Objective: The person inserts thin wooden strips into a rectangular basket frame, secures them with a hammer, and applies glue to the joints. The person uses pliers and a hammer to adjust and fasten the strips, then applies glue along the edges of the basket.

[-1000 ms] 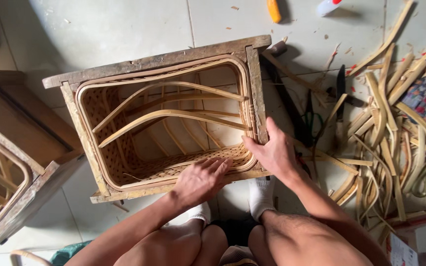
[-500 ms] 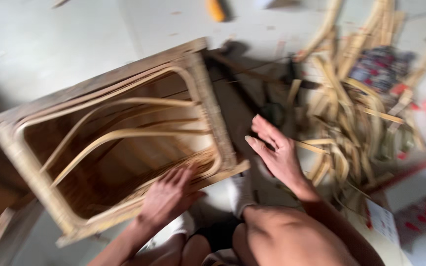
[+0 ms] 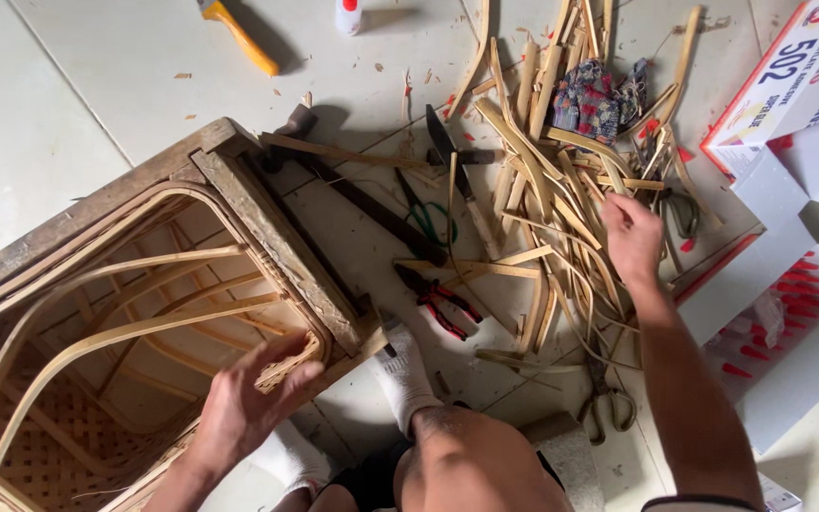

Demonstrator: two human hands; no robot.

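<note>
The fingers (image 3: 282,365) of the left hand (image 3: 239,403) were spread wide and held nothing, resting against the woven rattan edge (image 3: 291,365) at the near corner of a wooden-framed rattan piece (image 3: 267,232) that lay tipped on its side on the tiled floor (image 3: 68,114). The right hand (image 3: 632,237) reached well away to the other side, its fingers (image 3: 618,210) loosely curled down into a heap of split rattan strips (image 3: 542,190); whether they had closed on a strip could not be told. Bent cane ribs (image 3: 125,332) arched across the open inside of the frame, above a lattice-woven panel (image 3: 40,455). Between the two hands, on the floor, lay red-handled pliers (image 3: 443,303), a hammer (image 3: 362,194) with its head beside the frame's far corner, a knife (image 3: 457,175) and green-handled cutters (image 3: 424,213). A patterned cloth (image 3: 599,95) sat in the strips beyond the right hand, and a pair of shears (image 3: 604,403) lay near the forearm. A yellow-handled tool (image 3: 239,36) and a small white bottle (image 3: 348,14) lay at the far edge of the floor. An open white-and-red cardboard box (image 3: 789,218) stood just right of the strips. The person's white-socked foot (image 3: 400,374) rested beside the frame.
</note>
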